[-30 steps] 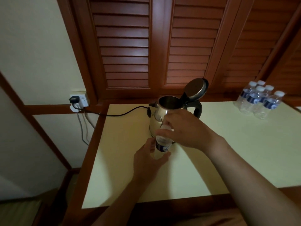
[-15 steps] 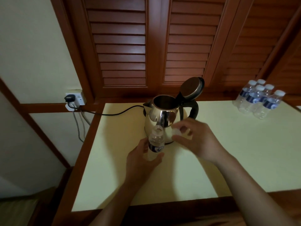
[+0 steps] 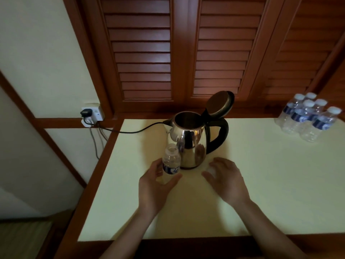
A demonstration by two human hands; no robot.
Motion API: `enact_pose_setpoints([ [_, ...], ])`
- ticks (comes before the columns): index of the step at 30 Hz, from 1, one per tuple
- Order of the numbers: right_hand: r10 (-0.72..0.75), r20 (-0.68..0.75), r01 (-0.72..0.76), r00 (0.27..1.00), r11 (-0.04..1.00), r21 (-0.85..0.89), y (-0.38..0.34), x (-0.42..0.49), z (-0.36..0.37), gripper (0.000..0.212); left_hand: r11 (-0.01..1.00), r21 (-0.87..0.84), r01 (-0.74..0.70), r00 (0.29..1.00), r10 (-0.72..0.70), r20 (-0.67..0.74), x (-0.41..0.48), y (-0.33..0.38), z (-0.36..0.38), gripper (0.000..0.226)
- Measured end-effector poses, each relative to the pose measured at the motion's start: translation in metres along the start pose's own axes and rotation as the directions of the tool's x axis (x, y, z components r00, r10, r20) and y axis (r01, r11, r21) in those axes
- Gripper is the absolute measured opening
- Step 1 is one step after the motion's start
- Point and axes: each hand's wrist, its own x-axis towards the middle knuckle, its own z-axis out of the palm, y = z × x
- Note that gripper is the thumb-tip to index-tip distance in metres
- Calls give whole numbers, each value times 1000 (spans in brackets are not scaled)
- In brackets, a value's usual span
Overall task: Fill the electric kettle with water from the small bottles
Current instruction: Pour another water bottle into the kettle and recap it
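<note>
A shiny steel electric kettle (image 3: 188,139) with a black handle stands mid-table, its lid (image 3: 220,102) flipped up. Just in front of its left side stands a small clear water bottle (image 3: 170,161) with a blue label, upright and uncapped. My left hand (image 3: 156,182) is wrapped around the bottle's lower half. My right hand (image 3: 224,176) rests low over the table to the right of the kettle's base, fingers curled over a small white cap (image 3: 211,170) that is mostly hidden.
Several capped small bottles (image 3: 306,118) stand grouped at the table's far right. The kettle's black cord (image 3: 130,130) runs left to a wall socket (image 3: 91,114). Wooden louvred shutters (image 3: 168,53) rise behind the cream table (image 3: 280,184), which has a dark wood edge.
My right hand twisted the cap off the bottle, carried it right and lowered it to the table beside the kettle. My left hand kept hold of the bottle.
</note>
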Motion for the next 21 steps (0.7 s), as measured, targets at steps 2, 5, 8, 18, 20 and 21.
enact_pose_setpoints([
  [2, -12, 13, 12, 1000, 1000, -26, 0, 2, 2, 36, 1000, 5, 3, 999, -2, -37, 0, 2, 1, 57],
  [5, -33, 21, 34, 999, 999, -21, 1, 2, 2, 35, 1000, 9, -6, 996, 7, -91, 3, 9, 1, 55],
  [8, -57, 9, 57, 998, 998, 5, 3, 1, 3, 35, 998, 26, -53, 987, 56, -148, 12, 20, -8, 55],
  [18, -75, -2, 75, 997, 996, -45, 6, 1, 9, 38, 969, 160, -186, 956, 216, -196, 83, 54, -54, 57],
  [20, -73, -9, 72, 997, 997, -39, 6, 1, 9, 37, 946, 227, -233, 950, 272, -156, 93, 51, -58, 57],
  [21, -73, -9, 72, 997, 997, -37, 6, 1, 10, 36, 926, 273, -262, 944, 305, -127, 98, 51, -60, 56],
])
